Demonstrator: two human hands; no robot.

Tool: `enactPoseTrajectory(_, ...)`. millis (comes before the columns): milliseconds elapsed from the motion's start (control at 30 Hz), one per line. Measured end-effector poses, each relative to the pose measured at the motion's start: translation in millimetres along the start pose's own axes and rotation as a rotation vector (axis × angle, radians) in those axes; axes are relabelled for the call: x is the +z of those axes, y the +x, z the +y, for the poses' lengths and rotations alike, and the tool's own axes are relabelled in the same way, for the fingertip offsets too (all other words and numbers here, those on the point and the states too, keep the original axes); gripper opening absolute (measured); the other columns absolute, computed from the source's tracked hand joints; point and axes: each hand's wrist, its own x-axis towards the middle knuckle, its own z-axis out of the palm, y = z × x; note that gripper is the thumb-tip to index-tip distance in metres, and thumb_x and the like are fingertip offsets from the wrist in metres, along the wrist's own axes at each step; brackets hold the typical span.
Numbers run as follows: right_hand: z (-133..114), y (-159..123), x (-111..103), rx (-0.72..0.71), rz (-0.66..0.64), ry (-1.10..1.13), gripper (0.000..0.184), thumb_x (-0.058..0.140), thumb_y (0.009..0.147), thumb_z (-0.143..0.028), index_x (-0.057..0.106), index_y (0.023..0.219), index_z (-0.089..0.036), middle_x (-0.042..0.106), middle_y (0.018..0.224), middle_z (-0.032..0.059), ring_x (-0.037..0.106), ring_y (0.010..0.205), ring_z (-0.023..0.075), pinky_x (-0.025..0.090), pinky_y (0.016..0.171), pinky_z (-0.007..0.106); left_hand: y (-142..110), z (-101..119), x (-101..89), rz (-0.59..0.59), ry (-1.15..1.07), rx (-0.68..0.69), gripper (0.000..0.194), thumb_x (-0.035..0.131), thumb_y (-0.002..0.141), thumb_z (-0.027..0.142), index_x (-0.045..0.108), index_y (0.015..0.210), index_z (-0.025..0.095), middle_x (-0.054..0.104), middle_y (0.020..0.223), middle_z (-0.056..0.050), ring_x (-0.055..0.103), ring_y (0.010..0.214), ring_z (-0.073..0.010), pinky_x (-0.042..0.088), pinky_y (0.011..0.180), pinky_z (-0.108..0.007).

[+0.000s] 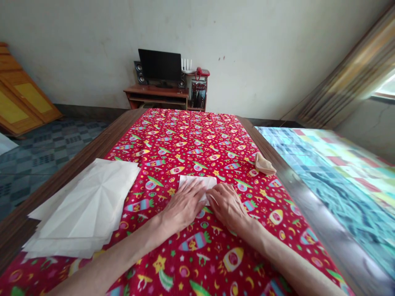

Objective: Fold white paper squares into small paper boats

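Note:
A small piece of folded white paper (211, 181) lies on the red patterned cloth in front of me. My left hand (184, 202) rests flat across its left part, fingers stretched out. At the paper's right edge is my right hand (227, 201), with its fingers curled in and closed on it; the fingertips are partly hidden. Left of my arm sits a stack of white paper sheets (83, 205), the top one marked with creases that fan out from a point.
The red cloth (197, 242) covers a brown wooden table (101, 142). A crumpled beige cloth item (264, 164) lies near the right edge. Beyond the table stands a desk (157, 91) with a monitor (159, 65) and a red telephone (202, 72). A bed (324, 160) adjoins on the right.

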Motion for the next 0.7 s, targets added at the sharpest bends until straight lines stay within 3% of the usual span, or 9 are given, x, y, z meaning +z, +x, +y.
enactPoseTrajectory(100,11,2,9,-0.033,-0.008,-0.002,0.038,0.041,0.095,-0.025,0.053,0.128,-0.011,0.05,0.136,0.0159,0.046,0.125,0.0263,0.038,0.102,0.043,3,-7,2.6,-0.015,0.033,-0.044,0.046,0.033,0.098,0.033,0.041,0.138,0.012,0.037,0.148,-0.011,0.028,0.139,-0.0237,0.027,0.114,-0.045)
enactPoseTrajectory(167,17,1,14,-0.062,-0.061,-0.003,0.045,0.039,0.097,-0.029,0.043,0.137,-0.01,0.039,0.146,0.015,0.034,0.135,0.0259,0.03,0.109,0.046,1,-10,3.7,-0.009,0.057,-0.066,0.047,0.034,0.098,0.034,0.04,0.139,0.014,0.035,0.149,-0.009,0.027,0.14,-0.0237,0.026,0.114,-0.044)
enactPoseTrajectory(300,23,-2,18,-0.089,-0.138,-0.026,0.051,0.035,0.098,-0.032,0.035,0.142,-0.006,0.032,0.149,0.0153,0.028,0.139,0.0265,0.028,0.111,0.05,-6,-15,4.1,0.016,0.115,-0.089,0.051,0.035,0.096,0.037,0.036,0.141,0.012,0.031,0.151,-0.011,0.025,0.141,-0.024,0.023,0.115,-0.044)
enactPoseTrajectory(700,29,-10,17,-0.05,-0.137,-0.054,0.053,0.038,0.097,-0.033,0.034,0.143,-0.006,0.03,0.149,0.016,0.027,0.139,0.0271,0.029,0.111,0.052,-34,-36,-5.1,0.033,0.181,-0.113,0.051,0.033,0.095,0.029,0.032,0.143,0.013,0.032,0.151,-0.01,0.028,0.14,-0.0218,0.023,0.114,-0.044)
